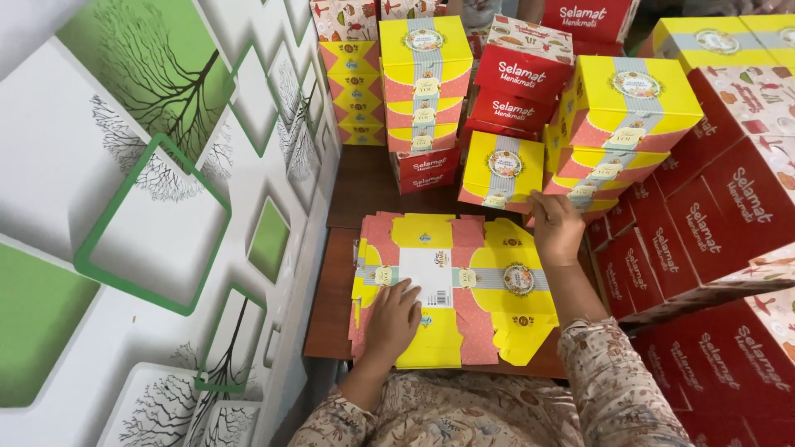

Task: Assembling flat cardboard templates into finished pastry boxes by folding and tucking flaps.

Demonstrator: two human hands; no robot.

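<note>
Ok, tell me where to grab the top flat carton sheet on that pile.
Probably by the yellow flap jutting out at the near right corner of the flat carton sheet, coming from the right: it overhangs the pile, so fingers can slip under it. The left hand presses the near edge.

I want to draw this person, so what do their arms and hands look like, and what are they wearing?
Both hands are bare: the left hand and the right hand wear no gloves, and no rings or watch show. Each arm wears a long sleeve of beige cloth with a small flowery pattern in brown, rusty and bluish tones. The sleeves are loose and stop short of the wrists, leaving the lower forearms uncovered.
</note>
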